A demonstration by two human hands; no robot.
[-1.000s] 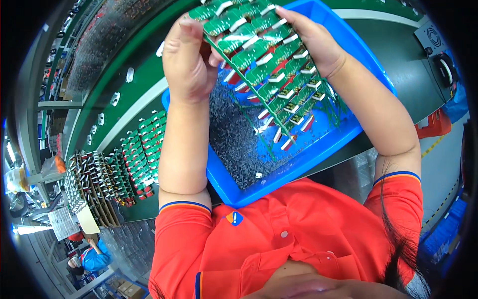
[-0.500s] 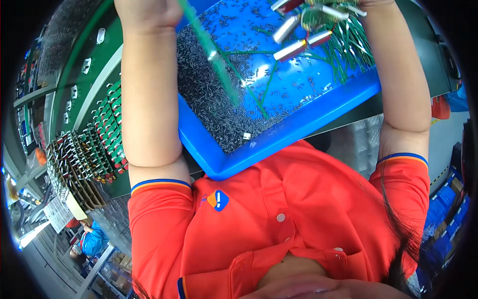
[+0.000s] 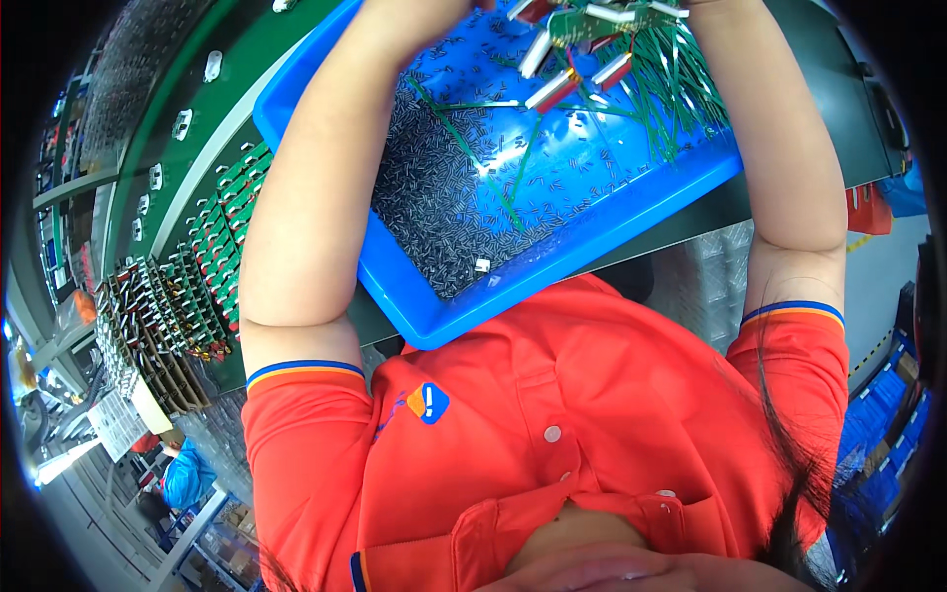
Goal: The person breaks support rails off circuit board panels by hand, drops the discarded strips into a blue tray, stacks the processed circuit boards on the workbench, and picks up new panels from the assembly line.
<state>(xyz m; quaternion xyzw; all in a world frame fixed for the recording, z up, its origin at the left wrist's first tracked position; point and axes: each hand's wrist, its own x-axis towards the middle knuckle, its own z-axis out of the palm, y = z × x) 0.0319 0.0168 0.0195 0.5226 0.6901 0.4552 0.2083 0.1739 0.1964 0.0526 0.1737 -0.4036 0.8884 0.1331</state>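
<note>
My left hand (image 3: 419,22) is at the top edge, over the far left part of a blue tray (image 3: 533,296); its fingers are cut off by the edge or hidden. Only the base of my right hand (image 3: 712,6) shows, at the top right. Close beside it, a cluster of green circuit boards (image 3: 592,28) with white and red-sided connectors hangs above the tray. Whether my right fingers hold these boards is out of view. Heaps of small dark pin-like pieces (image 3: 424,207) cover the tray's left side. Thin green strips (image 3: 681,89) lie bunched at its right, with several loose ones in the middle.
Left of the tray, rows of green boards (image 3: 212,227) stand on the dark green bench. Farther left, white parts (image 3: 182,124) sit spaced along a green surface. A small white piece (image 3: 481,265) lies among the pins. Another person in blue (image 3: 187,476) is at the lower left.
My left hand has moved right, toward the boards. The blurred green strip that hung below it has gone from view. The board cluster has shifted slightly up and left and turned.
</note>
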